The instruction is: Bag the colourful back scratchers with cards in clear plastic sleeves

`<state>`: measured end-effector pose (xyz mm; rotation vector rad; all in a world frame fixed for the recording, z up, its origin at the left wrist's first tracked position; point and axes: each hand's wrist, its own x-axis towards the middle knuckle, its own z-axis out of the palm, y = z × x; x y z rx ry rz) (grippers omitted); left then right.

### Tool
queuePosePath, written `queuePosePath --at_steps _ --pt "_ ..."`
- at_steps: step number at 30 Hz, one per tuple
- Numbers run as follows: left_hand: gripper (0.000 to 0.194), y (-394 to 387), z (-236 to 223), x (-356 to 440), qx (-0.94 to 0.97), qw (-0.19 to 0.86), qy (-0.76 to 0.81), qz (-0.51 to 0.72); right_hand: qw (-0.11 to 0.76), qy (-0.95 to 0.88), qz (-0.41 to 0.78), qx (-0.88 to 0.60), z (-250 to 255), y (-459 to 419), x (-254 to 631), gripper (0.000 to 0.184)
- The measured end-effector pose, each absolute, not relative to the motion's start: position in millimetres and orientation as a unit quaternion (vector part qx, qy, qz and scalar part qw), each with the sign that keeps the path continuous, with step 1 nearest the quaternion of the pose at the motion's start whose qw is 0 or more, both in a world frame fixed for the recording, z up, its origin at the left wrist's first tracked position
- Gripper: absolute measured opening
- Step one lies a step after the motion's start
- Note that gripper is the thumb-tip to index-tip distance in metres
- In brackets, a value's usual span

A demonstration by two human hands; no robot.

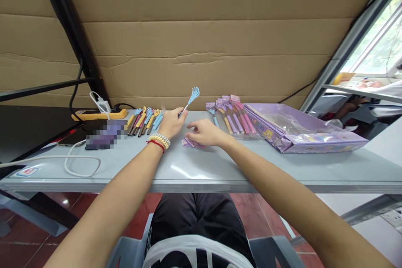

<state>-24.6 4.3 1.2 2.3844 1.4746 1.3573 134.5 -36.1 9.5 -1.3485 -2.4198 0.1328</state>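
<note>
The left hand (174,122) is closed around the handle of one blue-headed scratcher (194,95), whose shaft slants up and right so that the clawed head stands clear above the rear edge of the table (314,171). The right hand (205,132) has its fingers curled, with a narrow gap between thumb and forefinger, over small pink-purple cards (190,143); whether it pinches one cannot be told.

Both forearms reach in from the front edge and converge near mid-table, the left hand back down, the right hand turned inward. The left wrist carries pale beaded bracelets (163,139) and a red string (156,144).

Toward the rear edge, left of the left hand, lies a row of loose scratchers (146,121) in yellow, blue and magenta, too overlapped to count exactly. Right of the right hand lie about six bagged scratchers (234,118): one blue, one yellow, and seemingly two purple and two pink. One open purple box (314,140) sits beside them, toward the right end; one yellow power strip (119,114) lies near the rear left corner.
</note>
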Motion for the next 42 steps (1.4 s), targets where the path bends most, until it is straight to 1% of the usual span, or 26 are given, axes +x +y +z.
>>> queuePosePath --at_steps 2,4,5,6,9,12,14,18,20,23,25,26,28,30,32,33,35,37,40,42 --pt "0.035 1 3 -22 0.777 0.029 0.459 0.429 0.26 -0.835 0.192 -0.445 8 -31 138 0.033" --pt "0.033 -2 5 -19 0.798 0.042 0.434 0.417 0.365 -0.752 0.365 -0.409 8 -26 142 0.03" --pt "0.032 -5 6 -17 0.809 0.047 0.419 0.41 0.411 -0.702 0.428 -0.394 7 -24 143 0.028" --pt "0.03 -7 7 -15 0.821 0.05 0.402 0.402 0.444 -0.663 0.464 -0.385 6 -23 144 0.026" --pt "0.028 -14 8 -7 0.85 0.05 0.354 0.388 0.508 -0.6 0.486 -0.383 4 -23 146 0.029" --pt "0.028 -18 7 -2 0.866 0.054 0.311 0.387 0.536 -0.588 0.465 -0.389 3 -25 146 0.034" --pt "0.027 -18 5 -1 0.864 0.083 0.3 0.395 0.555 -0.573 0.459 -0.392 4 -25 148 0.032" --pt "0.049 -18 6 -6 0.848 0.154 0.323 0.39 0.637 -0.484 0.459 -0.386 15 -22 160 0.02" --pt "0.051 -17 7 -10 0.86 0.16 0.337 0.348 0.669 -0.435 0.475 -0.372 22 -21 172 0.017" --pt "0.049 -16 7 -12 0.887 0.137 0.347 0.273 0.654 -0.437 0.489 -0.378 28 -21 194 0.019" --pt "0.048 -15 5 -11 0.904 0.096 0.346 0.231 0.592 -0.498 0.457 -0.439 29 -22 204 0.025" --pt "0.047 -14 5 -11 0.911 0.074 0.344 0.215 0.542 -0.536 0.427 -0.486 28 -23 208 0.028" --pt "0.045 -13 3 -10 0.916 0.039 0.348 0.196 0.412 -0.606 0.36 -0.578 24 -25 209 0.033" --pt "0.043 -11 2 -10 0.913 0.022 0.359 0.192 0.284 -0.654 0.315 -0.626 20 -26 206 0.036" --pt "0.04 -9 1 -12 0.909 0.013 0.369 0.196 0.204 -0.682 0.307 -0.632 15 -26 200 0.034" --pt "0.04 -9 1 -12 0.907 0.012 0.372 0.198 0.188 -0.688 0.313 -0.628 13 -26 198 0.032" --pt "0.041 -8 1 -13 0.906 0.02 0.37 0.206 0.191 -0.69 0.337 -0.612 10 -25 195 0.03" --pt "0.047 -10 1 -14 0.907 0.037 0.359 0.217 0.234 -0.688 0.369 -0.58 9 -26 195 0.032" --pt "0.07 -13 0 -13 0.914 0.034 0.331 0.233 0.337 -0.678 0.41 -0.508 12 -28 195 0.034" --pt "0.085 -14 -1 -11 0.919 -0.005 0.315 0.236 0.39 -0.668 0.424 -0.47 15 -31 194 0.037"
